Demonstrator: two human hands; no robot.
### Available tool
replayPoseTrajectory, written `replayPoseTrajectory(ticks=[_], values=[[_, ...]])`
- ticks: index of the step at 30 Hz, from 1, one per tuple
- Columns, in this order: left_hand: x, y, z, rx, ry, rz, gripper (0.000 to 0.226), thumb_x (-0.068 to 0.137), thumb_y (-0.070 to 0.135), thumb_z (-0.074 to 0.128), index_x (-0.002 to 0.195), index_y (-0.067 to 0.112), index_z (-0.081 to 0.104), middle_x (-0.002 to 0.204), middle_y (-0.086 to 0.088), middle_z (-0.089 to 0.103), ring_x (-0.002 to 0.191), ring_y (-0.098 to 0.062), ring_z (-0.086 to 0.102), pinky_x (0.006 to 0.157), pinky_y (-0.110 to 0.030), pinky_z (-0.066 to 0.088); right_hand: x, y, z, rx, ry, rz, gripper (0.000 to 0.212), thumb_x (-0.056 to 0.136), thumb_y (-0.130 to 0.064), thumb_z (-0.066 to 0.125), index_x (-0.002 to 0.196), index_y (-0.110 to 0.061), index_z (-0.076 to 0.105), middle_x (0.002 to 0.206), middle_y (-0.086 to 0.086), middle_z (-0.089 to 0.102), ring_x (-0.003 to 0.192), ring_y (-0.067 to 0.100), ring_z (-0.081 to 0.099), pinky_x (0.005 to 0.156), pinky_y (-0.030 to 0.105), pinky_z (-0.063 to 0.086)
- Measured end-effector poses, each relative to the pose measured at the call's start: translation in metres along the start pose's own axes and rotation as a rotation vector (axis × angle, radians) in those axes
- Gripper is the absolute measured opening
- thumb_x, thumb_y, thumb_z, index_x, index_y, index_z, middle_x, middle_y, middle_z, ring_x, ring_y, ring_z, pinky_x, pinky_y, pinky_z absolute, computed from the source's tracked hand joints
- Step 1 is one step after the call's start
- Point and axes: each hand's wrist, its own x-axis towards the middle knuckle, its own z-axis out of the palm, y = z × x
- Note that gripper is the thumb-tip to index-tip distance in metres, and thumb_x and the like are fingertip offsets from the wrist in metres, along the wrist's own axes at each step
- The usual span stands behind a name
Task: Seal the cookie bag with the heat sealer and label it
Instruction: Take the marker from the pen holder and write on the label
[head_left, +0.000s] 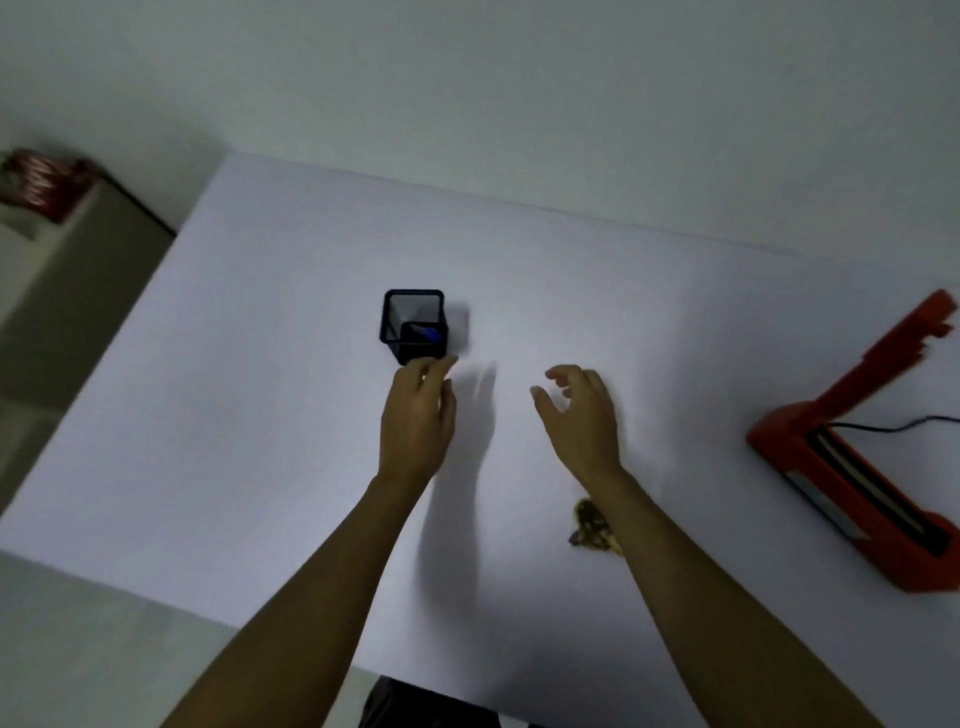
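A red heat sealer (852, 467) lies at the right of the white table (260, 415) with its lid arm raised. The cookie bag (592, 527) shows as a brown patch partly hidden under my right forearm. A black mesh pen holder (413, 325) stands mid-table with something blue inside. My left hand (418, 410) reaches just below the holder, fingertips near its base, fingers loosely together and holding nothing that I can see. My right hand (579, 410) hovers to the right of it, fingers curled apart and empty.
A black cable (893, 427) runs from the sealer toward the right edge. A grey cabinet with a red packet (41, 182) on it stands off the table's left. The wall is close behind the table's far edge.
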Motion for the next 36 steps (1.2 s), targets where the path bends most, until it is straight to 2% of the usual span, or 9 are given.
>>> replayPoseTrajectory(ticks=[3,7,12,18,25,29,32,34,36], values=[[0.02,-0.036,-0.027,0.056,0.004,-0.008,0.043,0.091,0.004,0.056,0.134,0.007,0.053,0.129,-0.014,0.057,0.119,-0.028,0.051,0.096,-0.034,0.047,0.022,-0.04,0.034,0.049,-0.031,-0.013,0.028,0.09,-0.032,0.063,0.115,-0.021,0.059,0.112,0.0,0.057,0.101,0.017,0.057,0.085,0.033,0.051],[0.041,-0.083,-0.044,0.186,-0.198,0.036,0.057,0.088,0.007,0.06,0.142,0.001,0.041,0.145,-0.02,0.045,0.134,-0.039,0.042,0.109,-0.046,0.039,0.047,-0.083,0.076,0.03,-0.095,-0.016,0.038,0.092,-0.036,0.06,0.126,-0.019,0.054,0.12,0.005,0.059,0.104,0.021,0.06,0.088,0.035,0.051],[0.051,-0.115,-0.043,0.21,-0.371,0.119,0.058,0.093,0.013,0.053,0.147,0.006,0.031,0.152,-0.013,0.036,0.141,-0.036,0.033,0.112,-0.048,0.036,0.055,-0.106,0.106,-0.039,-0.098,0.003,0.048,0.088,-0.046,0.061,0.128,-0.021,0.051,0.109,0.006,0.064,0.096,0.022,0.062,0.083,0.038,0.054],[0.047,-0.119,-0.043,0.196,-0.396,0.128,0.059,0.096,0.017,0.048,0.15,0.009,0.025,0.155,-0.011,0.031,0.143,-0.033,0.028,0.115,-0.044,0.031,0.049,-0.115,0.115,-0.149,-0.013,-0.03,0.021,0.093,-0.021,0.059,0.11,-0.011,0.055,0.098,0.012,0.068,0.086,0.028,0.065,0.066,0.028,0.049],[0.068,-0.102,-0.081,0.057,-0.29,0.1,0.055,0.099,0.028,0.046,0.148,0.01,0.031,0.156,-0.012,0.03,0.142,-0.029,0.032,0.116,-0.037,0.027,0.033,-0.162,0.07,0.011,0.133,-0.036,0.011,0.091,-0.018,0.061,0.093,-0.007,0.064,0.074,0.0,0.062,0.062,0.008,0.054,0.053,0.004,0.038],[0.098,-0.069,-0.125,-0.027,-0.188,0.201,0.048,0.098,0.031,0.052,0.142,0.016,0.044,0.148,-0.005,0.044,0.134,-0.022,0.044,0.108,-0.032,0.035,0.021,-0.206,0.023,0.252,0.154,0.024,0.01,0.09,-0.026,0.061,0.088,-0.016,0.066,0.073,-0.002,0.064,0.068,0.01,0.062,0.057,0.011,0.041],[0.107,-0.038,-0.157,-0.167,-0.093,0.238,0.028,0.096,0.029,0.056,0.121,0.018,0.06,0.115,0.002,0.066,0.104,-0.015,0.062,0.089,-0.025,0.047,0.01,-0.231,-0.006,0.511,0.152,0.058,0.009,0.087,-0.024,0.062,0.084,-0.016,0.067,0.068,-0.001,0.064,0.059,0.008,0.056,0.058,0.024,0.043],[0.107,-0.022,-0.172,-0.23,-0.046,0.279,0.018,0.094,0.027,0.059,0.109,0.017,0.063,0.098,0.005,0.066,0.089,-0.01,0.06,0.081,-0.025,0.048,0.006,-0.24,-0.019,0.665,0.17,0.098,0.008,0.086,-0.019,0.063,0.083,-0.013,0.067,0.063,0.001,0.059,0.054,0.01,0.048,0.052,0.024,0.039],[0.104,-0.015,-0.183,-0.27,-0.033,0.307,0.017,0.092,0.024,0.063,0.107,0.016,0.064,0.095,0.006,0.065,0.085,-0.005,0.058,0.081,-0.021,0.047,0.002,-0.243,-0.026,0.825,0.192,0.162,0.008,0.086,-0.014,0.064,0.079,-0.011,0.065,0.061,0.001,0.055,0.051,0.01,0.042,0.046,0.021,0.034]])
